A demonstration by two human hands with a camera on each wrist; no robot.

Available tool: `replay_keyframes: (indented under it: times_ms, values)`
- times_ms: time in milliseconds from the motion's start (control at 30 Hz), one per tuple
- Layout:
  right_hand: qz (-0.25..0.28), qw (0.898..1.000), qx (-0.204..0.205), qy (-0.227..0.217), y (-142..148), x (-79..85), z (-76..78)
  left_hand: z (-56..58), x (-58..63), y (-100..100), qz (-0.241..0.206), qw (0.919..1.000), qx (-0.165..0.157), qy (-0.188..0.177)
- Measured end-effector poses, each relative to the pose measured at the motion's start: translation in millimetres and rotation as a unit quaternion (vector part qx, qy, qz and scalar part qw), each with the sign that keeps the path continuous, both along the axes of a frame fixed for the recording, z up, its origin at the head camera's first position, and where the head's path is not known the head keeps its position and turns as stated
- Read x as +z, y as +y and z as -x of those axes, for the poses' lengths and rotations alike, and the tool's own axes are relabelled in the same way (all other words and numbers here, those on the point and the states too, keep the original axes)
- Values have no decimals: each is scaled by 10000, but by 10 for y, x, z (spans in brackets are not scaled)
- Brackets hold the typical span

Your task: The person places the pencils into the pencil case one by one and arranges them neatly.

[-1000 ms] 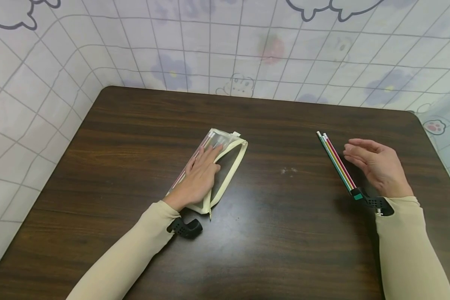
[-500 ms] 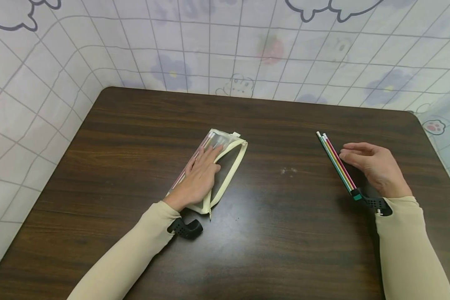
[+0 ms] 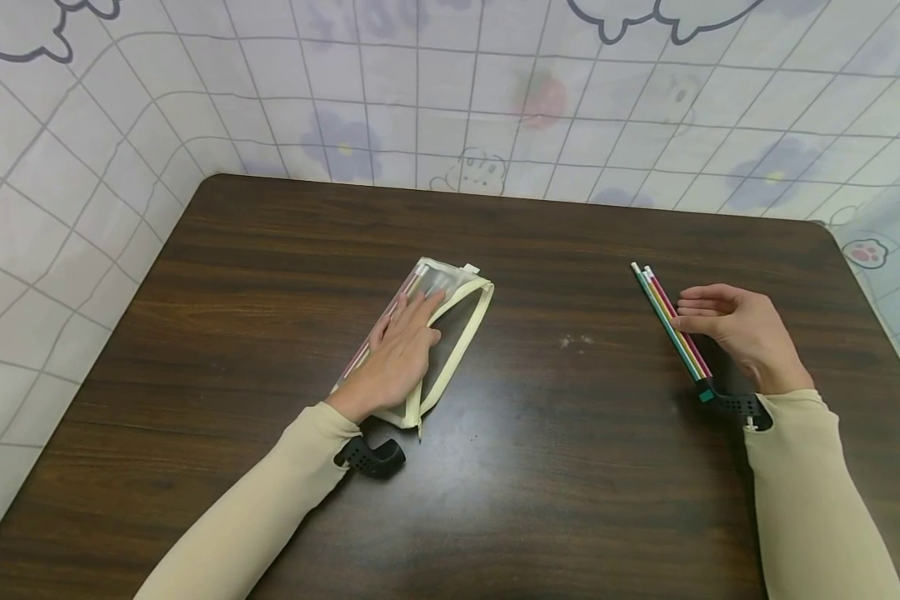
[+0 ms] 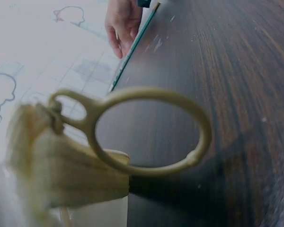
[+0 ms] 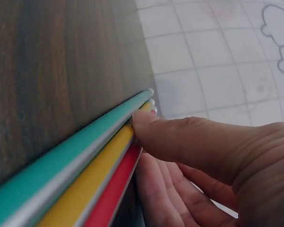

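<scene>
My left hand (image 3: 397, 358) rests spread on a clear pencil case (image 3: 456, 367) with a cream zipper edge; pencils show through its side. A large cream ring pull (image 4: 204, 137) fills the left wrist view. Over on the right, a teal pencil (image 5: 75, 153), a yellow pencil (image 5: 94, 179) and a red pencil (image 5: 116, 191) lie side by side on the table. My right hand (image 3: 735, 333) is at them: the thumb touches the yellow pencil from above, and the other fingers lie loosely along the red pencil's side. The lower pencil ends are hidden by the wrist mount.
The dark wooden table (image 3: 540, 467) runs back to a white grid-patterned curtain (image 3: 435, 92), which also hangs along the left side. A black wrist mount (image 3: 375, 457) sits by the left cuff, with another mount (image 3: 738, 407) by the right cuff.
My right hand has moved left, and its thumb has come onto the pencils beside it. The left hand has stayed on the pencil case.
</scene>
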State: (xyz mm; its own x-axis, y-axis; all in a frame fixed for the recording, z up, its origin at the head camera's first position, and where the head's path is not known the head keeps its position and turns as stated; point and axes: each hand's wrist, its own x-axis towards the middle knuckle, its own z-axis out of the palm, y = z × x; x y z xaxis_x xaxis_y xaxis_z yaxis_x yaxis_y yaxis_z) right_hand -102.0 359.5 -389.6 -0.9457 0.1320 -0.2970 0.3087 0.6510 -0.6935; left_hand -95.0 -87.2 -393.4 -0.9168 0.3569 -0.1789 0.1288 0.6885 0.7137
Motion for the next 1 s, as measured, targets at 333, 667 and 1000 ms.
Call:
replay_keyframes:
  times_ms: [333,667,1000]
  values:
    - [-640,9979,18,-123,-103,71,-13,1,7,1,0,10000,13,-45]
    - [-231,9996,-169,-73,-91,43,-4,-3,6,1,-5,10000,-11,25]
    - [26,9998,-182,28,-50,52,-13,-12,18,1,-13,10000,-13,38]
